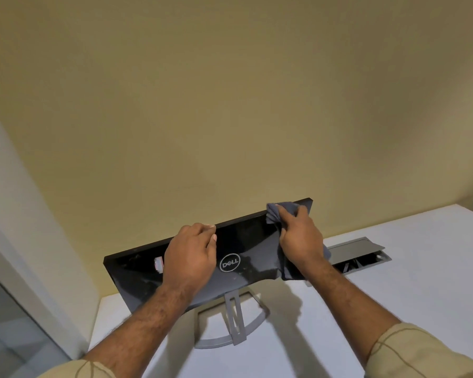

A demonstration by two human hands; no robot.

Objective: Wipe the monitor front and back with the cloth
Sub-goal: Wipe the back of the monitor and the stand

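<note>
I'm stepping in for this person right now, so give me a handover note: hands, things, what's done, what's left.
Left hand: grips the top edge of the monitor, steadying it.
Right hand: holds the grey cloth against the monitor's back, near its upper right corner.
The monitor stands on its grey stand on the white desk, its back with the logo toward the camera.
Done: cannot tell; smudges still show on the back.
Left: finish the back; check the front, which is out of view.

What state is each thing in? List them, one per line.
monitor: upright on its stand, back facing the camera
cloth: bunched, pressed on the monitor's top right corner
right hand: grips the cloth
left hand: holds the monitor's top edge
desk cable hatch: lid open
</note>
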